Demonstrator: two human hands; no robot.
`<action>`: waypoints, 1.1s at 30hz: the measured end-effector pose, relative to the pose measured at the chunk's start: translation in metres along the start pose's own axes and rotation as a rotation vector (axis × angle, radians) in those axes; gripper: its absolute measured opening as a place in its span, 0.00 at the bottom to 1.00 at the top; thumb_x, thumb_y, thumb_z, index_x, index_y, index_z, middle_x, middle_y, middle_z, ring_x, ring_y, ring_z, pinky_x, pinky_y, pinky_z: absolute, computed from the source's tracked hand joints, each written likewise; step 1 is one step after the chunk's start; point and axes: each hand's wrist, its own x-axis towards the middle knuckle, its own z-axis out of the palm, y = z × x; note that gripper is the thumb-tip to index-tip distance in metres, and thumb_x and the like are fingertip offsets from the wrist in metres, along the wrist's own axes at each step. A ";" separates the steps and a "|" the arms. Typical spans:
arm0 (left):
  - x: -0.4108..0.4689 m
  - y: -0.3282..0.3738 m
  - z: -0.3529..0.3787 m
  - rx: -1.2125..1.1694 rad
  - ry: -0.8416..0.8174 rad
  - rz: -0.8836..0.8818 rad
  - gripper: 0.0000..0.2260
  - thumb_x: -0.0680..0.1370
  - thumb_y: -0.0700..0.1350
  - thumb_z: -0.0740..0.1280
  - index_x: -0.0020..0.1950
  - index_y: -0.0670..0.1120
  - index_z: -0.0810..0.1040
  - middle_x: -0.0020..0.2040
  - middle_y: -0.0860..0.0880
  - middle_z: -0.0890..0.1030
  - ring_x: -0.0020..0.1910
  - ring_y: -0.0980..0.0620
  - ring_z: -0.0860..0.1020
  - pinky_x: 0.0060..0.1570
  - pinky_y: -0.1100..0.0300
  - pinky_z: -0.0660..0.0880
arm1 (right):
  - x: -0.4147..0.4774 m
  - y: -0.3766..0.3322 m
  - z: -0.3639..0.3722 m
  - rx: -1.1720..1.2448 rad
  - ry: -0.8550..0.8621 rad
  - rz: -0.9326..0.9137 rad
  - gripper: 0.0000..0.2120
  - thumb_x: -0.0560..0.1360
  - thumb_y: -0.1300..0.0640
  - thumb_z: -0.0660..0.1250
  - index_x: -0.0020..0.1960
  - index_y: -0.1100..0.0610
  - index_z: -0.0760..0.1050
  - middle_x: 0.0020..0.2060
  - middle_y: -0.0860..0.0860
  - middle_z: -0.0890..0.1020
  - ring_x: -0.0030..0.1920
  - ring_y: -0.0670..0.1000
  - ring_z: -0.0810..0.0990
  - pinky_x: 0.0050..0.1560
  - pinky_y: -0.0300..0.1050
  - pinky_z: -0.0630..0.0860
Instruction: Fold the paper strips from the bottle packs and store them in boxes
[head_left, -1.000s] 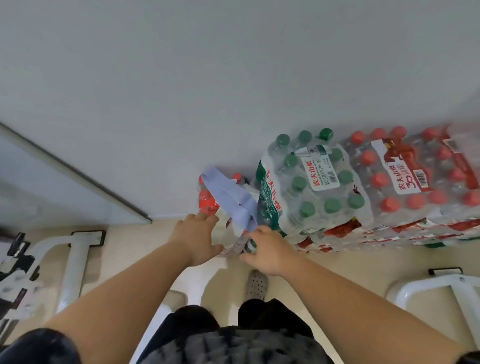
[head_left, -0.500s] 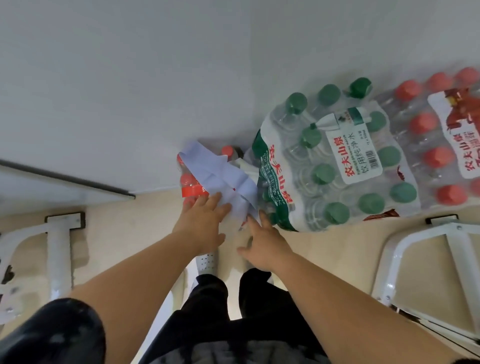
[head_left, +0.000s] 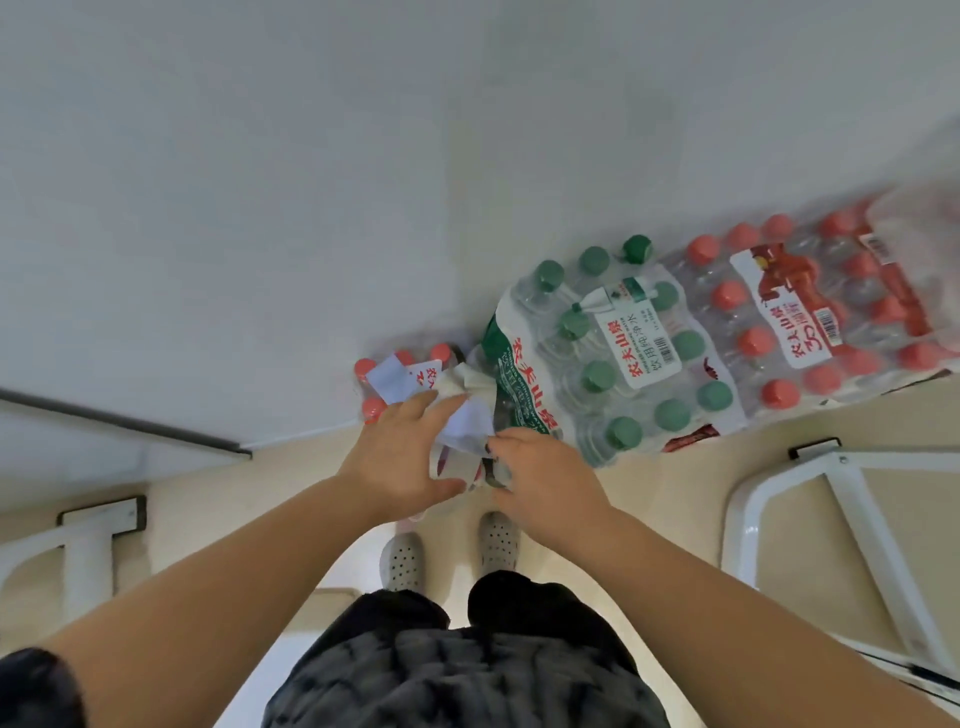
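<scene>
A pale blue-white paper strip (head_left: 470, 421) lies folded over on a low pack of red-capped bottles (head_left: 397, 371) by the wall. My left hand (head_left: 400, 457) rests on the strip's left side, its fingers spread over the paper and the thumb reaching under its near edge. My right hand (head_left: 540, 475) grips the strip's near right end with curled fingers. Right of the strip stands a shrink-wrapped pack of green-capped bottles (head_left: 613, 358). Beyond that lies a pack of red-capped bottles (head_left: 810, 317).
A white wall (head_left: 363, 182) rises right behind the packs. White metal frames stand on the beige floor at left (head_left: 78, 551) and right (head_left: 831, 514). My two grey shoes (head_left: 452, 551) are just below the hands.
The long strip, stretched out toward the upper left before, is now folded shorter and bunched between my hands. Both hands have closed in on it. The camera has pulled back.
</scene>
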 end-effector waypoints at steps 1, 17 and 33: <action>-0.006 0.003 -0.010 -0.019 0.018 0.027 0.44 0.65 0.67 0.68 0.77 0.59 0.57 0.77 0.48 0.64 0.76 0.44 0.64 0.67 0.45 0.70 | -0.004 -0.009 -0.013 0.036 0.015 0.002 0.19 0.74 0.56 0.67 0.65 0.52 0.77 0.61 0.50 0.79 0.59 0.55 0.79 0.55 0.48 0.76; -0.065 0.113 -0.151 -0.629 0.276 0.171 0.21 0.72 0.55 0.75 0.64 0.60 0.76 0.49 0.54 0.81 0.50 0.56 0.80 0.52 0.62 0.78 | -0.093 -0.059 -0.163 0.199 0.703 -0.158 0.05 0.74 0.58 0.72 0.47 0.51 0.85 0.41 0.44 0.86 0.42 0.44 0.82 0.46 0.45 0.80; -0.075 0.267 -0.101 -0.748 0.400 0.114 0.08 0.74 0.38 0.73 0.37 0.48 0.82 0.37 0.49 0.80 0.35 0.54 0.76 0.38 0.60 0.72 | -0.173 0.089 -0.188 0.974 0.391 -0.162 0.09 0.76 0.66 0.71 0.50 0.53 0.83 0.42 0.51 0.85 0.42 0.45 0.83 0.44 0.39 0.79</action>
